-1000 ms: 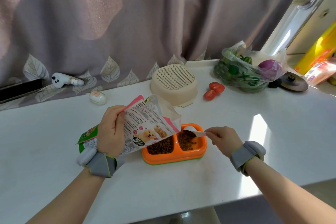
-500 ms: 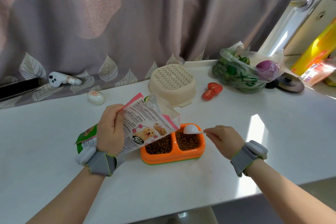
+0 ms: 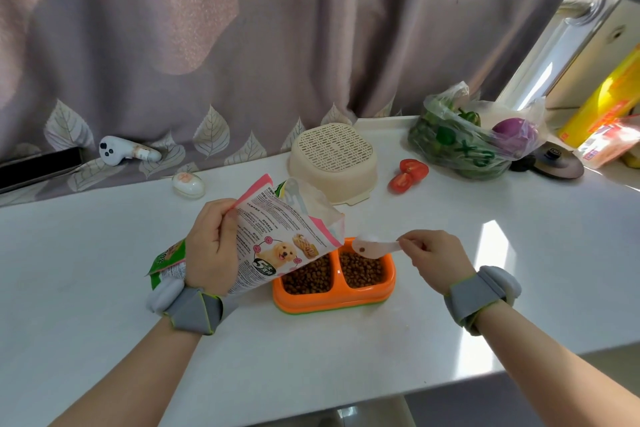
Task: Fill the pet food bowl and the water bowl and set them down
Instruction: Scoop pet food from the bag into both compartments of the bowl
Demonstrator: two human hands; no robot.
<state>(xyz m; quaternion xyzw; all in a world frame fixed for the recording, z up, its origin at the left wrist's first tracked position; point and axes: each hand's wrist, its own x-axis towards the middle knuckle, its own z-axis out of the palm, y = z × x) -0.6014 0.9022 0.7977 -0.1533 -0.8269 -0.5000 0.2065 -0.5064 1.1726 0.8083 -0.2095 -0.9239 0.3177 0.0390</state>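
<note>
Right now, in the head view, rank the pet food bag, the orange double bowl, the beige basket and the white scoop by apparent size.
1. pet food bag
2. orange double bowl and beige basket: look about alike, and the basket stands farther back, so no ranking between them
3. white scoop, clearly smallest

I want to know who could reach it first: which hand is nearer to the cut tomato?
Right. The right hand is in front of the cut tomato, just right of it; the left hand is farther left, holding the food bag.

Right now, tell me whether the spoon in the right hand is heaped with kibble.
No: the white spoon, pinched by the right hand above the orange bowl, shows just one kibble piece.
</note>
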